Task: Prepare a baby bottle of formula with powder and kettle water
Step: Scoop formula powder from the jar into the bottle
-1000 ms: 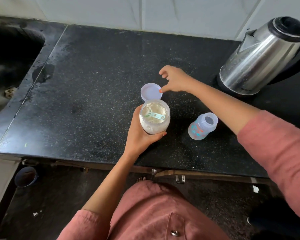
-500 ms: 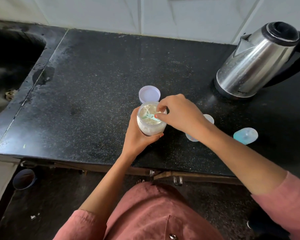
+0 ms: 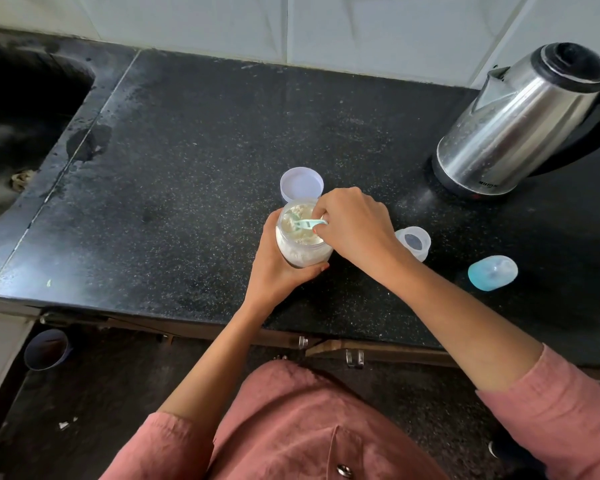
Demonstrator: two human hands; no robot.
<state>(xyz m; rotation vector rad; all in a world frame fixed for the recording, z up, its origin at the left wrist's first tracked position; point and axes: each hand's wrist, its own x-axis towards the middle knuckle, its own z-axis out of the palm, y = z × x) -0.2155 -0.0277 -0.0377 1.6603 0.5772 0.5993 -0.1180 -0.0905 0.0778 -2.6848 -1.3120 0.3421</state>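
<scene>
My left hand [image 3: 278, 268] grips a clear jar of whitish formula powder [image 3: 300, 244], held just above the black counter [image 3: 174, 174]. Over the jar's open mouth, my right hand [image 3: 352, 225] pinches the handle of a pale green scoop [image 3: 303, 224] whose bowl lies in the powder. The jar's white lid [image 3: 301, 184] rests upside down just behind the jar. An open baby bottle [image 3: 414, 241] stands to the right, partly hidden by my right wrist. Its blue-tinted cap [image 3: 492, 272] lies further right. A steel electric kettle [image 3: 520, 123] sits at the back right.
A dark sink [image 3: 18, 126] is set into the counter at the far left. White wall tiles [image 3: 326, 26] run along the back. Below the counter's front edge are cabinet handles [image 3: 354, 358] and a small dark cup [image 3: 47, 348] on the floor.
My right hand left the lid, came to the jar mouth and took hold of the scoop handle. The view shifted, bringing the bottle cap into sight.
</scene>
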